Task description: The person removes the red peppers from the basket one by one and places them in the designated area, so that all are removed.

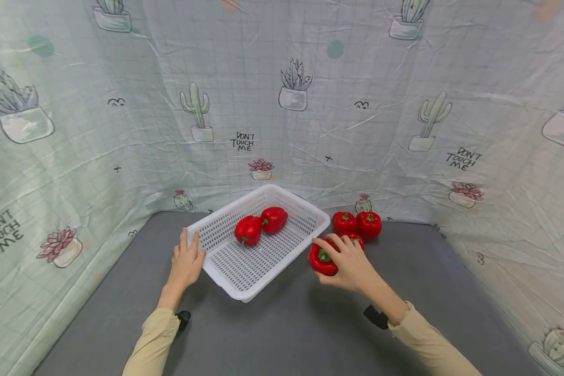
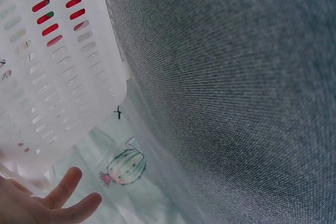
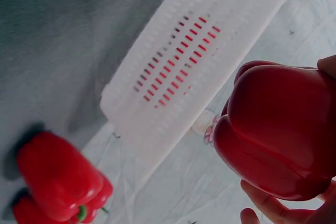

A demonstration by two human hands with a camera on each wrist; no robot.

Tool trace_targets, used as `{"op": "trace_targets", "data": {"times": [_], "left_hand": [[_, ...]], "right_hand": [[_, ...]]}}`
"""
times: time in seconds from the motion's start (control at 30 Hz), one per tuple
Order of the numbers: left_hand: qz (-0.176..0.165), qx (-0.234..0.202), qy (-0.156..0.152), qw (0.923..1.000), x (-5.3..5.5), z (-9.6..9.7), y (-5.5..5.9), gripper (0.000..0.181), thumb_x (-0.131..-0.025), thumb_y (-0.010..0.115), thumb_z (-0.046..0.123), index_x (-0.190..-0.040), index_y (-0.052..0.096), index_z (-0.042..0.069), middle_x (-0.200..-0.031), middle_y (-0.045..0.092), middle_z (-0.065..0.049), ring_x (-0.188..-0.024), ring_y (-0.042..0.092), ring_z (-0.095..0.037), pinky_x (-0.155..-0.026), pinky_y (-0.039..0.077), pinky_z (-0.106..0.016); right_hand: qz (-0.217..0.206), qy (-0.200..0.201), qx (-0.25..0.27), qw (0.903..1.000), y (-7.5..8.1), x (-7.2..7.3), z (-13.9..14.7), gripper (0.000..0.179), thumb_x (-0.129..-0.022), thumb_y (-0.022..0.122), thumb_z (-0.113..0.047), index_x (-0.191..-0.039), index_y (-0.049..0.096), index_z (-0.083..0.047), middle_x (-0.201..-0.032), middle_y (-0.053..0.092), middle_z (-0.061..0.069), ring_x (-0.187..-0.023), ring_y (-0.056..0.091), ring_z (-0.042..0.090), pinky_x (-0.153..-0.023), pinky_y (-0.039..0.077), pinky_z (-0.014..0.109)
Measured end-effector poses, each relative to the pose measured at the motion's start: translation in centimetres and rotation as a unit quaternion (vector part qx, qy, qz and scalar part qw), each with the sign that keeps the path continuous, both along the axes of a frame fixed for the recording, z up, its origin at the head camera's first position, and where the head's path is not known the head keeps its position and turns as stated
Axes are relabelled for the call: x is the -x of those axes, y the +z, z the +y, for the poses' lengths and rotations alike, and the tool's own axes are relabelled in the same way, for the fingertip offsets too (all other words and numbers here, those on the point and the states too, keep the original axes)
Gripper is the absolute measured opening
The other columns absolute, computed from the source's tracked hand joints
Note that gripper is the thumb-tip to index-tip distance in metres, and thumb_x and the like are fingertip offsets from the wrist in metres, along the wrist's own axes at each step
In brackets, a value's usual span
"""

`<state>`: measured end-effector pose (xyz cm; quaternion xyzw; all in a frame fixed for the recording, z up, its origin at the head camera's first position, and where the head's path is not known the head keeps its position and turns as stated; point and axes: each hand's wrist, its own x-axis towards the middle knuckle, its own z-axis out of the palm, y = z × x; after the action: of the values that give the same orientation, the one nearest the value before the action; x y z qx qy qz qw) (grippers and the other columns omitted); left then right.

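Observation:
A white perforated plastic basket (image 1: 263, 282) stands at an angle on the grey tabletop, with two red bell peppers (image 1: 248, 230) lying inside. At its left corner my left hand (image 1: 186, 263) touches the rim, fingers spread and fairly straight; the left wrist view shows two extended fingers (image 2: 68, 184) beside the basket's end. To the right of the basket my right hand (image 1: 352, 265) grips a red bell pepper (image 3: 283, 129), thumb on the near side and fingers over the far side. The hand partly covers another red pepper (image 1: 355, 237) behind it.
Two more red bell peppers (image 1: 369, 225) sit together behind the right hand, near the back edge of the grey table (image 1: 282, 339). A cactus-print curtain (image 1: 244, 62) surrounds the table at the back and sides.

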<state>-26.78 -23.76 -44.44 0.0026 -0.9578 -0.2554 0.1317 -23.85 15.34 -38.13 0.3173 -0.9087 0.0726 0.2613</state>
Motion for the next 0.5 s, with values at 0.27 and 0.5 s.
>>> {"op": "trace_targets", "data": {"times": [0.27,0.5], "left_hand": [[0.007,-0.003,0.005,1.0,0.0,-0.1,-0.2,0.056,-0.092,0.035,0.022,-0.14,0.02,-0.002,-0.147,-0.002,-0.025,-0.111,0.026,-0.047,-0.088,0.024,-0.062],[0.005,-0.007,-0.001,1.0,0.1,-0.1,-0.2,0.056,-0.092,0.036,0.021,-0.14,0.019,-0.002,-0.147,-0.002,-0.025,-0.114,0.025,-0.048,-0.089,0.023,-0.063]], "right_hand": [[0.002,-0.024,0.018,0.9996,-1.0,-0.1,2.6,0.071,-0.057,0.076,-0.041,-0.121,0.05,-0.025,-0.109,0.052,0.003,-0.094,0.044,0.023,-0.069,0.042,0.038],[0.004,-0.049,0.036,0.9982,-1.9,-0.2,5.1,0.069,-0.058,0.076,-0.039,-0.12,0.051,-0.024,-0.106,0.052,0.002,-0.088,0.041,0.024,-0.062,0.036,0.035]]}}
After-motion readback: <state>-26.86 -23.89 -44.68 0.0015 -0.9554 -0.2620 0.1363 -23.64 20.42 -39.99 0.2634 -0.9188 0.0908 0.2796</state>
